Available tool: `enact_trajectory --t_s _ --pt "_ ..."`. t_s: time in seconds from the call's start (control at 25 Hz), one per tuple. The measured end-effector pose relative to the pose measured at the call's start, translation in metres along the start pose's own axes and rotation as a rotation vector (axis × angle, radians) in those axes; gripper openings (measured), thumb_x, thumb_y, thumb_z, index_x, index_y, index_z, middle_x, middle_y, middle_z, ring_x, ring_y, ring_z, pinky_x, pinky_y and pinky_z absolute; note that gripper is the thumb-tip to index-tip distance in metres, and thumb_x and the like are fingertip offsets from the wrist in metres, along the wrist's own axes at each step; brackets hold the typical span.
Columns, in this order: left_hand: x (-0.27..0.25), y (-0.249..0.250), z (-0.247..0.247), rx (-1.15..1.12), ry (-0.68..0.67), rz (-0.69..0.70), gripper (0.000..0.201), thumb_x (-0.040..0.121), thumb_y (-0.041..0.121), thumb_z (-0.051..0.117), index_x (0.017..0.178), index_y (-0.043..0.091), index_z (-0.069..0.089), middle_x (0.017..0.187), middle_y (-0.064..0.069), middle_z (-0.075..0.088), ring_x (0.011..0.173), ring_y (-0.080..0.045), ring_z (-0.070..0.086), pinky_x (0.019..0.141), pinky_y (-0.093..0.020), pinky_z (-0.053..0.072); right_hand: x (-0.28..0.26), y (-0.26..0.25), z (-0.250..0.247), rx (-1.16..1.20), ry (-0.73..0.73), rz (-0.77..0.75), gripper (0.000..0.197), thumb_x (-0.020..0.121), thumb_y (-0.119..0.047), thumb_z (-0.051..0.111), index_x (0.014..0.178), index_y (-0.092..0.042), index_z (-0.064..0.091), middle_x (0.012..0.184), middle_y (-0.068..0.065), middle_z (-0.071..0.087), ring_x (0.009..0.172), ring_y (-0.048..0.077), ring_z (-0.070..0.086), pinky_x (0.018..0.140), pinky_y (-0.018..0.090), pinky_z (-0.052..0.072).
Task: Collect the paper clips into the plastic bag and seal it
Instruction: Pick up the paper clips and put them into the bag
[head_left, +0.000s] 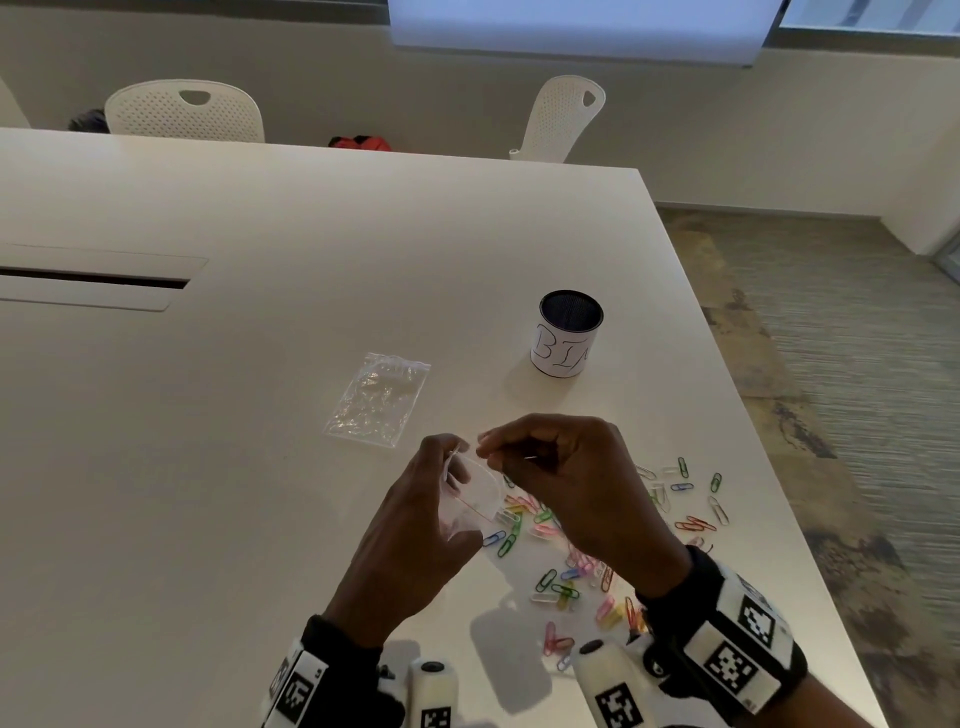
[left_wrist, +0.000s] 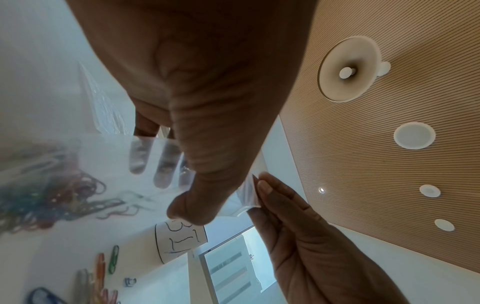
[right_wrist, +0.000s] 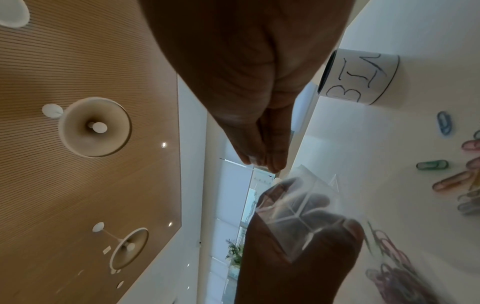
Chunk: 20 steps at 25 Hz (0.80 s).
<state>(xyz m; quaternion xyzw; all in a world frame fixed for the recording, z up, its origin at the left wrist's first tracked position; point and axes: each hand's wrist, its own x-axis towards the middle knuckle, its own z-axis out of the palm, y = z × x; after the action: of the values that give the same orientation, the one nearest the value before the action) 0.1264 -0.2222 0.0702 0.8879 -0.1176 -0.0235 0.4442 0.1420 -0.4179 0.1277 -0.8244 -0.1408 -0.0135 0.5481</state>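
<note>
My left hand (head_left: 441, 483) holds a small clear plastic bag (head_left: 475, 501) upright above the table, thumb (left_wrist: 197, 191) in front and fingers behind the film. My right hand (head_left: 488, 449) pinches the edge of the bag's mouth beside the left thumb; the left wrist view shows that pinch on the plastic bag (left_wrist: 253, 189). In the right wrist view the right fingertips (right_wrist: 262, 160) are pressed together just above the bag (right_wrist: 298, 205). Several coloured paper clips (head_left: 566, 577) lie scattered on the table under and right of my hands. Whether any are inside the bag I cannot tell.
A second clear plastic bag (head_left: 376, 397) lies flat on the white table (head_left: 260, 467) beyond my hands. A black mesh cup labelled BIN (head_left: 569, 332) stands further back right. The table's right edge (head_left: 769, 467) runs close to the clips. White chairs stand behind.
</note>
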Motion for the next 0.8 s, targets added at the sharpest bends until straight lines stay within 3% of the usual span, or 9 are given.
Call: enact_trajectory --t_s 0.16,0.24,0.32,0.4,0.52,0.64,0.8 --pt "-0.002 -0.002 -0.005 0.003 0.026 -0.001 0.077 0.075 0.009 0.083 0.133 0.035 0.04 0.11 0.018 0.056 0.104 -0.003 0.059 0.075 -0.015 0.052 0.015 0.027 -0.017 -0.163 0.091 0.041 0.014 0.089 -0.008 0.077 0.101 -0.015 0.08 0.091 -0.007 0.08 0.083 0.001 0.076 0.08 0.014 0.059" --pt "-0.003 -0.004 -0.008 0.0 0.038 0.004 0.078 0.074 0.008 0.084 0.133 0.035 0.04 0.109 0.018 0.056 0.104 -0.004 0.06 0.074 -0.015 0.052 0.021 0.048 -0.02 -0.303 0.048 0.099 0.019 0.091 -0.012 0.076 0.109 -0.017 0.077 0.098 -0.006 0.078 0.088 0.003 0.074 0.084 0.02 0.061" --pt "-0.005 -0.006 -0.011 -0.001 0.05 0.005 0.078 0.074 0.007 0.083 0.132 0.035 0.04 0.109 0.017 0.057 0.105 -0.006 0.06 0.075 -0.014 0.051 0.024 0.064 -0.02 -0.45 -0.127 0.151 0.041 0.088 -0.025 0.079 0.127 -0.018 0.068 0.12 -0.002 0.071 0.106 0.008 0.068 0.094 0.03 0.06" --pt "-0.006 -0.009 -0.012 -0.002 0.062 0.011 0.077 0.075 0.007 0.083 0.133 0.035 0.04 0.109 0.017 0.057 0.106 -0.007 0.059 0.077 -0.012 0.051 0.023 0.07 -0.016 -0.577 -0.369 0.215 0.08 0.078 -0.041 0.085 0.147 -0.022 0.05 0.144 -0.002 0.052 0.128 0.014 0.052 0.109 0.038 0.051" --pt "-0.007 -0.012 -0.012 0.001 0.066 0.02 0.076 0.076 0.008 0.084 0.133 0.033 0.041 0.109 0.015 0.058 0.104 -0.007 0.06 0.079 -0.01 0.052 0.017 0.073 -0.009 -0.727 -0.517 0.219 0.113 0.065 -0.056 0.088 0.157 -0.022 0.032 0.15 -0.001 0.036 0.137 0.018 0.036 0.117 0.04 0.042" --pt "-0.008 -0.011 -0.011 -0.006 0.053 0.011 0.078 0.076 0.007 0.084 0.135 0.031 0.041 0.11 0.014 0.058 0.104 -0.007 0.061 0.079 -0.009 0.053 0.012 0.076 -0.001 -0.732 -0.492 0.18 0.107 0.064 -0.057 0.089 0.152 -0.02 0.038 0.144 -0.002 0.038 0.133 0.015 0.035 0.115 0.037 0.044" --pt "-0.006 -0.011 -0.009 -0.013 0.042 0.005 0.079 0.075 0.006 0.084 0.136 0.031 0.041 0.111 0.014 0.057 0.103 -0.007 0.061 0.077 -0.008 0.053 0.009 0.079 0.012 -0.659 -0.435 0.147 0.081 0.072 -0.048 0.088 0.14 -0.02 0.053 0.134 -0.006 0.046 0.123 0.012 0.043 0.106 0.029 0.047"
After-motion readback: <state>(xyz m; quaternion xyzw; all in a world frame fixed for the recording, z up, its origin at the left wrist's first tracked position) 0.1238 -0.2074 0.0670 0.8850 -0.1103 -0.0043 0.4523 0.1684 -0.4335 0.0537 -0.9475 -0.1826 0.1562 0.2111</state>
